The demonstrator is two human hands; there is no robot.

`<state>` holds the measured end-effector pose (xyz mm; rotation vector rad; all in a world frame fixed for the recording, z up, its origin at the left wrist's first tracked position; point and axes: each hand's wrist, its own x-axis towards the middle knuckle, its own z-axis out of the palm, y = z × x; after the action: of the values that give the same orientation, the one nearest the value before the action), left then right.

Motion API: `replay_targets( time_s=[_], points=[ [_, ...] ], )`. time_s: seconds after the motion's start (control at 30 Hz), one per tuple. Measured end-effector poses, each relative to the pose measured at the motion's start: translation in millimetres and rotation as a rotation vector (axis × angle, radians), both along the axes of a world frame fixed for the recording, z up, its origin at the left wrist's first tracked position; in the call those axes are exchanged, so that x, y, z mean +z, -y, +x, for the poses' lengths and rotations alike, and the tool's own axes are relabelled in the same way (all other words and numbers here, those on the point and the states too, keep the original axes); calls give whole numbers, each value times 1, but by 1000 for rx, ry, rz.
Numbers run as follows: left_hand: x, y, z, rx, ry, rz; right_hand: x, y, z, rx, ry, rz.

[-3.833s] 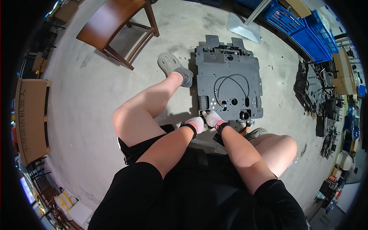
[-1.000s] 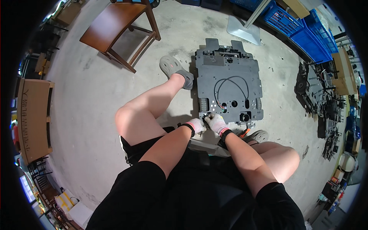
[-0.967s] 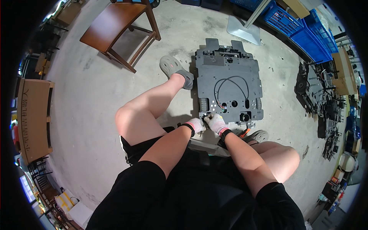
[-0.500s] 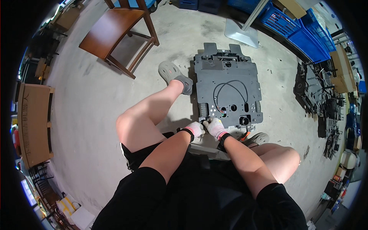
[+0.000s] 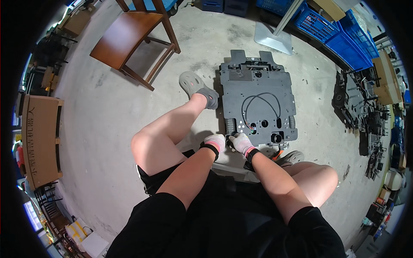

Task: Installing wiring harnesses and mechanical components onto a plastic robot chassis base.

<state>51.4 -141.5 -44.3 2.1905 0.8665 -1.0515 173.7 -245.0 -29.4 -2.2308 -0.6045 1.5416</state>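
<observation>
1. Compared with half a second ago, your left hand [image 5: 215,141], in a white glove with a pink cuff, sits slightly farther left, leaving a clearer gap to your right hand [image 5: 241,143], which is gloved alike and keeps nearly the same place.
2. Locate the workpiece: the dark-grey, rectangular, plate-topped chassis [image 5: 258,86] lies flat on the pale-grey concrete floor [image 5: 107,129] ahead of you, just beside the grey perforated clog [image 5: 189,84] on your left foot.
3. Check the grip. Your hands are apart from each other. Your right fingers curl in at the chassis's near left corner and appear to touch it; whether they clamp a part cannot be told. Your left fingers curl just beside that corner; whether they hold anything is hidden.
4. Work squarely at this corner. As a judgement, steady the part with one hand and apply light, even force with the other, so that the chassis does not slide.
5. Keep fingertips clear of the ribbed grey roller [image 5: 231,126] just beyond the corner.
6. Avoid snagging the looped black cable [image 5: 280,107] or the small coloured wire ends [image 5: 252,128], both on the top plate.
</observation>
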Motion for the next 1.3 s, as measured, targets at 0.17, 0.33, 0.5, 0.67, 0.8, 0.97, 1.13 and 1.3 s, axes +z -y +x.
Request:
replay_targets(
  time_s=[0.17,0.33,0.5,0.67,0.8,0.97,1.13,1.3],
  points=[
    [-5,-16,1,13,-6,-15,5,-2,-4,124,266,129],
    [-29,-5,-6,-221,177,-115,10,-5,-5,49,115,12],
    [-9,7,0,-165,199,-202,2,-1,-4,132,256,73],
    [6,6,2,32,123,-430,-4,4,-3,209,284,72],
    [2,5,-1,56,126,-474,-2,4,-5,204,325,27],
    [-5,9,-1,46,139,-496,-1,7,-6,264,388,24],
    [-22,28,4,326,133,-734,0,15,7,347,404,-5],
    [-36,35,5,463,155,-855,8,15,14,326,341,4]
  ],
)
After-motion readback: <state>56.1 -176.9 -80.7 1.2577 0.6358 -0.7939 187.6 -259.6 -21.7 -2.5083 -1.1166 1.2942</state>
